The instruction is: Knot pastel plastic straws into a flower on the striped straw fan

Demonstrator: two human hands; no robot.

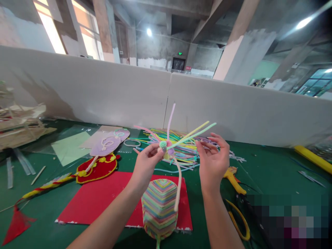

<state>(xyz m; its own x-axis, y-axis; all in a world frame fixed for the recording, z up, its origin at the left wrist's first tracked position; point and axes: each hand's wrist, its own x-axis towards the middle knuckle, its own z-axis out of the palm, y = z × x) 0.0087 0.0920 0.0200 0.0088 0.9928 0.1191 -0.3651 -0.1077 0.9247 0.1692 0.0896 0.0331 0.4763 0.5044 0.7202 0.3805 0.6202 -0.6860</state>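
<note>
My left hand [150,159] pinches a cluster of small coiled pipe cleaners [170,151] in mint, pink, purple and yellow. Loose stems fan out from it: pink to the left, lilac upward, yellow and green to the right, and a peach one curving down. Beside the cluster, on the right, my right hand [214,159] is raised with loosely bent fingers and nothing visible in them. Below both hands, a striped leaf-shaped fan [160,207] of pastel pipe cleaners lies partly over a red sheet [103,199].
Behind the hands lies a pile of pipe cleaners [186,155]. To the left are a red fan with yellow trim [100,169], purple oval pieces [106,143] and a pale green sheet [70,148]. Yellow-handled scissors [245,233] and a yellow glue gun [234,181] lie right. A white partition [116,93] stands behind.
</note>
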